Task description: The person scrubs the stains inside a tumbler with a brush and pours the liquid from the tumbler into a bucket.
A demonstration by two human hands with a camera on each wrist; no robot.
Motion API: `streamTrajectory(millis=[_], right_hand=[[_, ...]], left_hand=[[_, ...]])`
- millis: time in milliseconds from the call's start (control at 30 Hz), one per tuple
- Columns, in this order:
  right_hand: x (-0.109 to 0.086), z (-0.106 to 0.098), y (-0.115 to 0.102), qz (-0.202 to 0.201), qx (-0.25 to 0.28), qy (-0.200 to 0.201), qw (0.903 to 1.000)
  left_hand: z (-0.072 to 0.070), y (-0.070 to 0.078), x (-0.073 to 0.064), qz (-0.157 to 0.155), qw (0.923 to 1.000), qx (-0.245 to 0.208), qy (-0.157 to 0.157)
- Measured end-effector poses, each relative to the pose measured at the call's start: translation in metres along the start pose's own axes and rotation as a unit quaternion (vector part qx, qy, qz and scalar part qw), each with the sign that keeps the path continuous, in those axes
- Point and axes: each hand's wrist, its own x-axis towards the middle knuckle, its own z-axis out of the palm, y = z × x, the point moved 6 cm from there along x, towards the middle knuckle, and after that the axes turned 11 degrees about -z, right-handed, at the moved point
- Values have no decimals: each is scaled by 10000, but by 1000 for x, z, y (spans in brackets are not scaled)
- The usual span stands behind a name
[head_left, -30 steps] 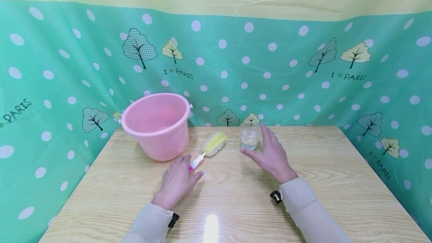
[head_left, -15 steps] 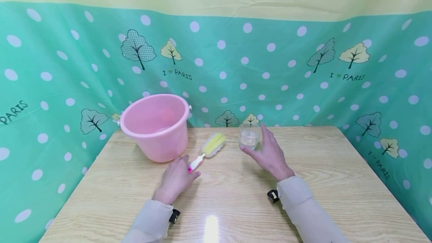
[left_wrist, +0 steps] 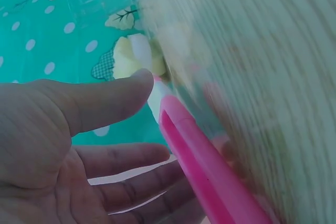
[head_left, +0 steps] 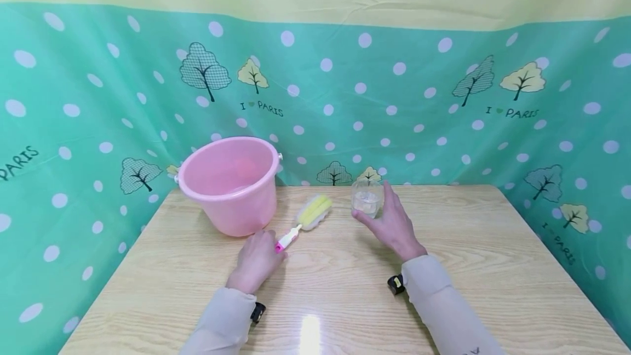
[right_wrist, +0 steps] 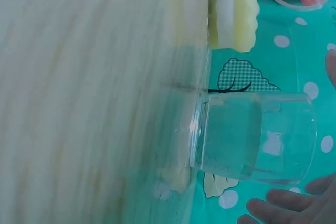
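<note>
At the left, the pink bucket [head_left: 248, 210] is standing upright on the desk [head_left: 320, 284], just as in the earlier frames. By its base, the left grip [head_left: 257, 262] is looking tighter than a second ago: the thumb, sticking out further then, is now lying closer in beside the brush [head_left: 303, 224]. The brush and the glass [head_left: 367, 201] are keeping their places, while the right grip [head_left: 393, 229] is hovering almost unchanged, its thumb slightly higher against the glass.

The brush is lying on the desk, its yellow-and-white sponge head pointing away from the person and rightward, its pink-and-white handle running between the thumb and fingers of the left grip. That grip is still standing apart, fingers stretching nearly straight. Further right, the glass is standing upright, containing clear liquid, between the thumb and fingers of the wide right grip.

The back of the left hand is hiding most of its fingers from the head camera, and whether its thumb is pressing the handle is hard to tell. The left wrist view is cutting off the handle's near end; the right wrist view is cropping the right thumb and bucket, leaving any contact with the glass unclear
</note>
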Motion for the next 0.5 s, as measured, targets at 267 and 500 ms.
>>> streamTrajectory(millis=[267, 500], right_hand=[[3, 4, 0, 151, 527, -15, 9985], [6, 9, 2, 290, 1259, 77, 9916]], left_hand=[[0, 0, 2, 22, 9999, 84, 103], [3, 1, 3, 10, 9998, 165, 79]])
